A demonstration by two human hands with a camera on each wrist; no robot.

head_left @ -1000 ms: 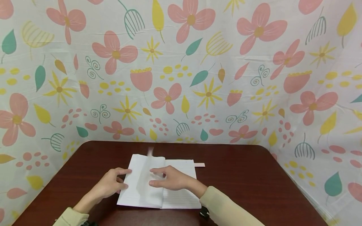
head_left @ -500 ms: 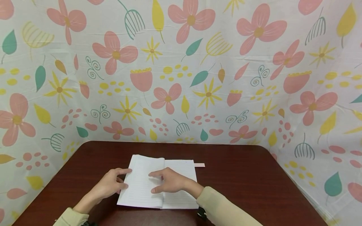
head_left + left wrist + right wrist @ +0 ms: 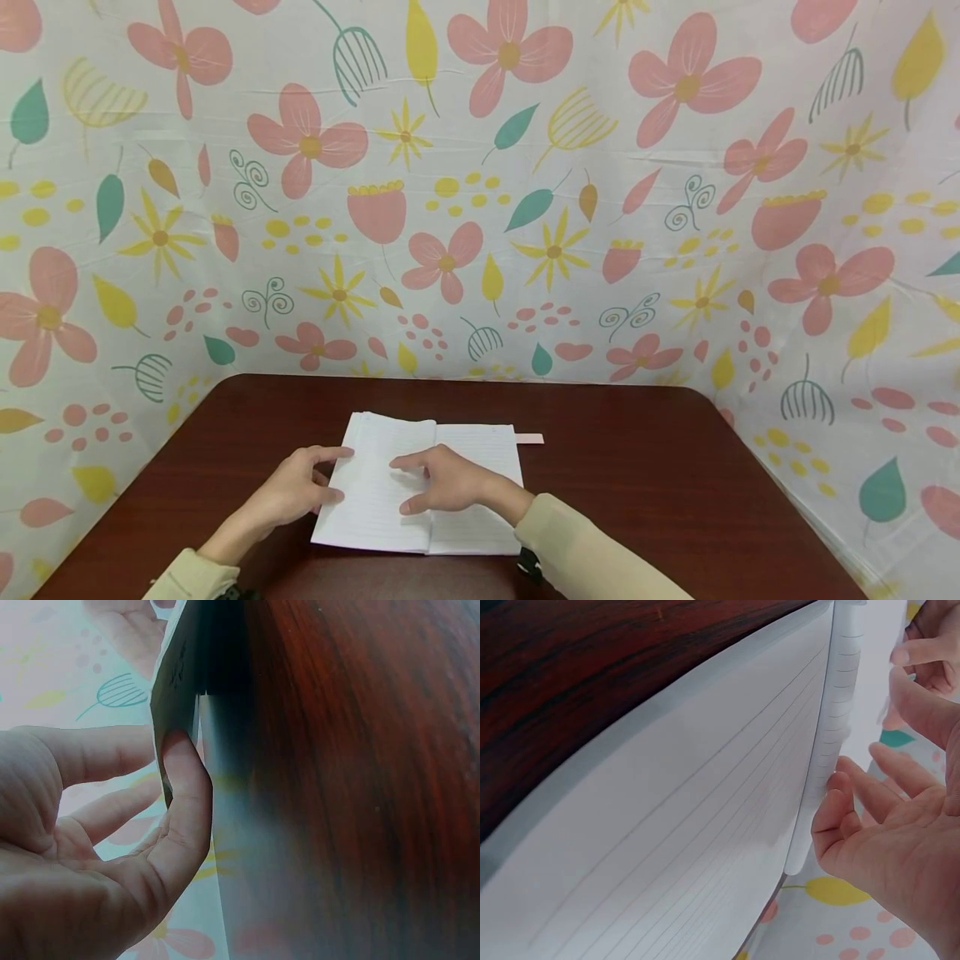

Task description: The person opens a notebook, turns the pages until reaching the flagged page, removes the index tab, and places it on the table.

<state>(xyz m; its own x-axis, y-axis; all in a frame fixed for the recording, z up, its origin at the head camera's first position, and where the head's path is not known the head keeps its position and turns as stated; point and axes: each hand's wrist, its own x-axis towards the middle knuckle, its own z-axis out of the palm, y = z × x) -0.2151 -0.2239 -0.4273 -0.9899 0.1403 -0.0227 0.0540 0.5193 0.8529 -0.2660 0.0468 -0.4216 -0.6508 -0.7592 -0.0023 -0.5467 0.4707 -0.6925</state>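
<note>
- A person's left hand [image 3: 296, 483] pinches the left edge of an open notebook [image 3: 375, 521], fingers above and below the cover.
- The right hand [image 3: 453, 482] reaches over the fold, thumb and forefinger apart, gripping nothing; whether it touches the paper cannot be told.
- A blur crossing the left side a second earlier is gone; the paper there lies nearly flat, suggesting a finished page turn.
- Compared with that frame, the right hand sits slightly farther left.
- A pink strip [image 3: 530, 438] juts right, above the dark table [image 3: 637, 500].
</note>
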